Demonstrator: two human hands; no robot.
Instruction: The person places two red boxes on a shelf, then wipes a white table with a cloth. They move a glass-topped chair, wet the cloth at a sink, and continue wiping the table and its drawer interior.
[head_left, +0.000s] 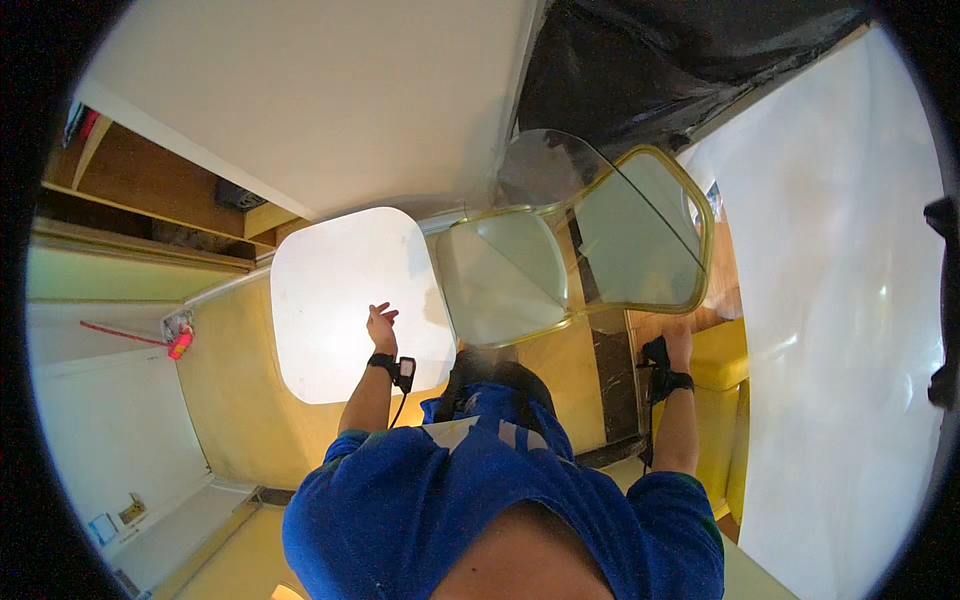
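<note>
My left hand (382, 328) is over a white square tabletop with rounded corners (337, 262). Its fingers are spread and hold nothing, and a black strap with a small device is on the wrist. To the right stands a gold-rimmed piece (501, 281) with two pale green panels, narrowed at the middle. A clear round-edged sheet (551, 161) overlaps its far side. My right hand (679, 346) is beside the lower right of the gold rim, close to a yellow padded seat (720, 356). Its fingers are mostly hidden, so any contact or grip is unclear.
A wall with brown wooden shelving (165, 176) is at the left. A red-pink long-handled tool (178, 345) leans in the left corner. Black sheeting (637, 67) covers the upper right. A large glossy white panel (840, 300) stands along the right side. The floor is yellow (232, 390).
</note>
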